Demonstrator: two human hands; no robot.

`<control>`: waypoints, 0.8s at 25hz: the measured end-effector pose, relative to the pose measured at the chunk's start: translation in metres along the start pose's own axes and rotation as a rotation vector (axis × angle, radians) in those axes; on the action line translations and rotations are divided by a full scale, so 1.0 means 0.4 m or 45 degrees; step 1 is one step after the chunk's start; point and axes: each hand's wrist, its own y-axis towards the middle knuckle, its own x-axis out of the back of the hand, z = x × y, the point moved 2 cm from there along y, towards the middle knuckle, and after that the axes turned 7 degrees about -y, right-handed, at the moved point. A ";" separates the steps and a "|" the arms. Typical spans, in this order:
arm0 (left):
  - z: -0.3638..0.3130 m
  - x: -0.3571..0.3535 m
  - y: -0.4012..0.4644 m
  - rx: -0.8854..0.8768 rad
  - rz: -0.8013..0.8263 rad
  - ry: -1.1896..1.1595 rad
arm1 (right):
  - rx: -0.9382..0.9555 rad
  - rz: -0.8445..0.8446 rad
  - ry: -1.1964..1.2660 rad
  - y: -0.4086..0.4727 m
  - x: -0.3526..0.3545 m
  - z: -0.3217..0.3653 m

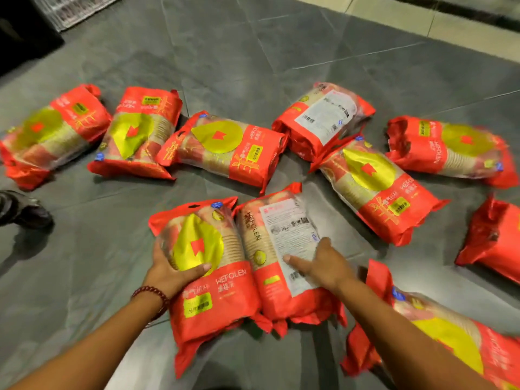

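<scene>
**A:** What is being depicted, from the largest element downward?

**B:** A grey tiled floor [253, 52] is being shown, with further red packs [225, 147] being displayed scattered across it. In the middle foreground, two packs are being held side by side on that floor, touching.

**A:** What writing is being presented?

**B:** "WEFOLEN" is being displayed in white on the red band of the left pack [222, 299], below a gold leaf emblem [197, 243] bearing a red flag shape. The same word is being shown along the side of the right pack [270, 299], whose white label [289, 237] is being turned upward. Its small print and barcode are being rendered too blurred to read. Pale ribbed contents are being revealed through clear film on both.

**A:** How are the hands being applied?

**B:** The left pack is being gripped by the left hand [171, 273], thumb curled over the emblem, fingers being hidden beneath. A bead bracelet [153, 294] is being worn at that wrist. The right pack is being clasped by the right hand [323, 263], thumb laid straight across the label, fingers bent over the pack's right edge.
</scene>
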 end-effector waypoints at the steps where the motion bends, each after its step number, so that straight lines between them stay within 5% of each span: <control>1: -0.004 -0.007 0.009 0.053 0.024 -0.080 | -0.002 -0.029 0.070 -0.008 -0.006 0.000; 9: -0.152 0.065 -0.099 0.108 0.226 -0.356 | 0.034 -0.197 0.283 -0.161 0.145 0.019; 20: -0.886 0.582 -0.705 -0.111 0.135 -0.446 | 0.273 -0.240 0.339 -0.833 0.810 0.490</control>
